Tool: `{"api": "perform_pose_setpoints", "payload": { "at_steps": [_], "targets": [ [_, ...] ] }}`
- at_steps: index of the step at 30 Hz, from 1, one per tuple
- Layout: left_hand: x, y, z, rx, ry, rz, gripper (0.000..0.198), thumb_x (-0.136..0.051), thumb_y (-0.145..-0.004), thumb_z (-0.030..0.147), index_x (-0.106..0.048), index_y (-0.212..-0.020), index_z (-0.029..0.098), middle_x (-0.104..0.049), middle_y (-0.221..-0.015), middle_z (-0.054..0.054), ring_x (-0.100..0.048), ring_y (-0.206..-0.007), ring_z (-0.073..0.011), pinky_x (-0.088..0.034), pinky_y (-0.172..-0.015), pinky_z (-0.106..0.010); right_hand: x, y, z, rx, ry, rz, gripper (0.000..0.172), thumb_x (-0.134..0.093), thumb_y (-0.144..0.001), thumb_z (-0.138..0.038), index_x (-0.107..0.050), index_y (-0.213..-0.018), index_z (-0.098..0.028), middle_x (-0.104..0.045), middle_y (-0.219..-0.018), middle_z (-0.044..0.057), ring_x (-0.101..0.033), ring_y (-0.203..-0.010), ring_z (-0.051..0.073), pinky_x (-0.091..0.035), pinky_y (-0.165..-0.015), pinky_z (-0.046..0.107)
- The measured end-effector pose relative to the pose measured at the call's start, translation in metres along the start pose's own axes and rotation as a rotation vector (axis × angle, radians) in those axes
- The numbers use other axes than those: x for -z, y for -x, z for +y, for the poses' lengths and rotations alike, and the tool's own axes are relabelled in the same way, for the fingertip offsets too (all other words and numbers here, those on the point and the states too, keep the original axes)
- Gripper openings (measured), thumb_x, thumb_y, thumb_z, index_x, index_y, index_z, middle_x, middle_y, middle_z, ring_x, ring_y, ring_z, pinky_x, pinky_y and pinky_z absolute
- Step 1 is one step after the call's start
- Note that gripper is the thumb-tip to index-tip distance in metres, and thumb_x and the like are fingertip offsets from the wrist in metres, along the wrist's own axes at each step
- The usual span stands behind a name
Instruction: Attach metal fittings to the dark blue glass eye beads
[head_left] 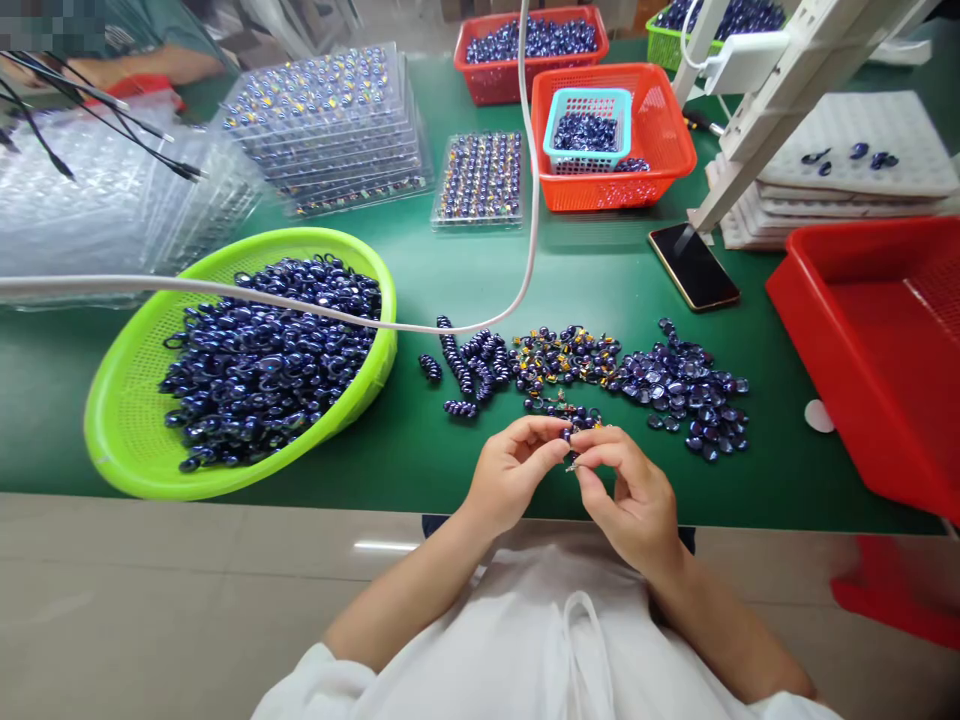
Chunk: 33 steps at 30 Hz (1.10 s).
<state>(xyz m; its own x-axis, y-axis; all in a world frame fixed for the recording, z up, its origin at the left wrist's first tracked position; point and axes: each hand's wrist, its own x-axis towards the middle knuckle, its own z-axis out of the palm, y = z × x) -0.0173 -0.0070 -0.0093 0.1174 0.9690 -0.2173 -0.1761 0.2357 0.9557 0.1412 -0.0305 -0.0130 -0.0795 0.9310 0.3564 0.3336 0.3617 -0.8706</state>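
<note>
My left hand (514,468) and my right hand (626,492) meet at the near edge of the green table (420,440), fingertips pinched together on a small dark blue part (570,436). Just beyond them lie loose piles: stacked blue rings (469,365), gold-and-blue pieces (566,355) and flat blue pieces (686,385). A lime green basket (124,425) full of blue rings sits to the left.
A red tray (874,345) stands at the right, a phone (694,265) behind the piles. Farther back are orange baskets (660,135), clear trays of finished parts (330,125) and white foam trays (847,170). A white cable (532,200) crosses the table. Another person's arm (142,68) is far left.
</note>
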Motion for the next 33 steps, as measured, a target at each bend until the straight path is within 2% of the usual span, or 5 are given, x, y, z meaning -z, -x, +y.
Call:
{"api": "perform_pose_setpoints", "payload": {
  "at_steps": [3, 9, 16, 20, 33],
  "targets": [
    [0.0, 0.003, 0.0, -0.115, -0.145, -0.017, 0.023, -0.07, -0.087, 0.032, -0.075, -0.102, 0.016, -0.074, -0.1, -0.009, -0.07, -0.089, -0.0196, -0.058, -0.079, -0.028, 0.001, 0.001, 0.0, 0.086, 0.093, -0.007, 0.02, -0.06, -0.085, -0.009, -0.059, -0.095, -0.027, -0.071, -0.105, 0.005, -0.069, -0.1, 0.022, -0.05, -0.099, 0.047],
    [0.004, 0.007, 0.0, -0.206, -0.31, -0.064, 0.03, -0.059, -0.094, 0.027, -0.067, -0.122, 0.018, -0.076, -0.096, -0.007, -0.071, -0.075, -0.0158, -0.06, -0.074, -0.027, 0.004, 0.001, 0.0, 0.162, 0.16, -0.056, 0.027, -0.059, -0.084, -0.005, -0.056, -0.1, -0.027, -0.072, -0.109, 0.005, -0.067, -0.103, 0.023, -0.049, -0.1, 0.049],
    [0.007, 0.007, -0.002, -0.248, -0.392, -0.073, 0.02, -0.069, -0.087, 0.022, -0.073, -0.105, 0.017, -0.077, -0.091, -0.006, -0.071, -0.077, -0.0168, -0.058, -0.074, -0.027, 0.01, -0.001, -0.004, -0.06, 0.0, -0.099, 0.013, -0.056, -0.09, -0.013, -0.058, -0.092, -0.026, -0.073, -0.102, 0.002, -0.068, -0.099, 0.02, -0.05, -0.098, 0.041],
    [0.007, 0.008, -0.004, -0.245, -0.345, -0.055, 0.02, -0.074, -0.084, 0.025, -0.076, -0.103, 0.018, -0.076, -0.087, -0.006, -0.069, -0.075, -0.017, -0.057, -0.071, -0.027, 0.017, -0.003, -0.003, -0.229, -0.063, -0.069, 0.007, -0.055, -0.094, -0.021, -0.06, -0.091, -0.026, -0.07, -0.095, 0.002, -0.066, -0.093, 0.019, -0.052, -0.086, 0.032],
    [0.01, 0.002, 0.002, -0.516, -0.406, -0.171, 0.019, -0.072, -0.087, 0.02, -0.078, -0.105, 0.023, -0.078, -0.083, -0.006, -0.069, -0.074, -0.0166, -0.056, -0.069, -0.028, 0.019, -0.014, -0.004, -0.372, -0.113, -0.216, 0.01, -0.059, -0.089, -0.024, -0.061, -0.08, -0.022, -0.064, -0.076, 0.0, -0.062, -0.072, 0.016, -0.052, -0.068, 0.026]
  ]
}}
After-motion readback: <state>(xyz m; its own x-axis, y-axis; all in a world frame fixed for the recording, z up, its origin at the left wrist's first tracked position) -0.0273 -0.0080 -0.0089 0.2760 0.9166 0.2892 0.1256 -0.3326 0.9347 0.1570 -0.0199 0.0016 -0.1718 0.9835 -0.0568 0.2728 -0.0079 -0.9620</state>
